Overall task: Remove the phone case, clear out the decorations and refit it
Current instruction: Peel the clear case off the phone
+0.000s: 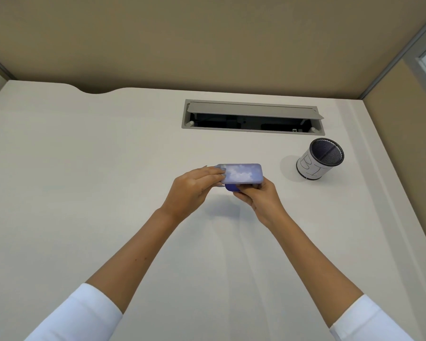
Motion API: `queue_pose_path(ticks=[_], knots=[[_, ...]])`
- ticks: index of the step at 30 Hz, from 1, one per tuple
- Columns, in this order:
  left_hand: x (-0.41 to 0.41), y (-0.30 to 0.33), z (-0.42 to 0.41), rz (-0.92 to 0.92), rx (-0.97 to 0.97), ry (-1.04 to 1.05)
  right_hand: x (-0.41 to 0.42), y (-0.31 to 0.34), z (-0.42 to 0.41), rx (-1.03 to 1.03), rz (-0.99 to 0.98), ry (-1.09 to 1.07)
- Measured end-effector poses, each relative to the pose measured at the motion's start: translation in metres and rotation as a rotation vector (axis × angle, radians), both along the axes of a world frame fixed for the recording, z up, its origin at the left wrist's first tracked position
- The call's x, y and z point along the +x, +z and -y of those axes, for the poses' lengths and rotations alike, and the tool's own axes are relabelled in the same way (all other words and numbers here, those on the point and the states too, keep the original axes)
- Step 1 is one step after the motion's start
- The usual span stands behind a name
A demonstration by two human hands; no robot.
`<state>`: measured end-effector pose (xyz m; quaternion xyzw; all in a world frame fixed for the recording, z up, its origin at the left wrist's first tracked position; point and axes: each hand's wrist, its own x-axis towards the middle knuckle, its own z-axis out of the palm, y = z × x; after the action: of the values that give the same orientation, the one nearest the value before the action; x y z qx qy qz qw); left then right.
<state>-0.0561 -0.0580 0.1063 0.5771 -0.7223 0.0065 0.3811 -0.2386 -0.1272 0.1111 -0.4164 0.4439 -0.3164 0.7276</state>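
both hands hold the phone up off the desk, lengthwise between them, its cloud-printed case turned toward the camera. the left hand closes its grip on the left end, fingertips pressed along that edge and corner, which looks like the place to start peeling the case rim away. the right hand is closed around the lower right end from beneath, probably bracing the body so the other hand can pry against it. a darker blue piece shows below the case at the lower edge; i cannot tell whether it is the phone body starting to come out or something else. by this reading the case is only at the start of removal, and no decorations are visible yet. to the right, well apart from the hands, a mesh pen cup stands on the desk and looks empty. behind it, the cable tray set into the desk has its lid propped open, the inside dark with unclear shapes.
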Motion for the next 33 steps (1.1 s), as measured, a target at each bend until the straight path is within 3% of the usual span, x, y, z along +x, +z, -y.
queue_pose_path(ticks=[11, 13, 15, 17, 19, 24, 33], knots=[[-0.002, 0.003, 0.000, -0.049, -0.018, -0.015, 0.000, 0.001, 0.003, 0.013, 0.002, -0.005], [-0.003, 0.009, 0.000, -0.152, 0.052, 0.007, -0.001, 0.002, 0.002, 0.011, 0.003, 0.014], [-0.005, 0.018, 0.001, -0.377, 0.152, 0.108, -0.003, 0.002, 0.002, 0.007, -0.008, 0.028], [-0.007, 0.028, 0.007, -0.600, 0.313, 0.248, -0.003, 0.002, 0.002, 0.010, -0.023, 0.033], [-0.006, 0.032, 0.015, -0.695, 0.523, 0.294, -0.004, 0.001, 0.001, 0.012, -0.036, 0.044], [-0.006, 0.031, 0.022, -0.704, 0.709, 0.266, -0.005, 0.000, -0.003, -0.017, -0.075, 0.089], [-0.012, 0.027, 0.023, -0.463, 0.622, 0.319, -0.002, -0.004, -0.005, -0.038, -0.097, 0.092]])
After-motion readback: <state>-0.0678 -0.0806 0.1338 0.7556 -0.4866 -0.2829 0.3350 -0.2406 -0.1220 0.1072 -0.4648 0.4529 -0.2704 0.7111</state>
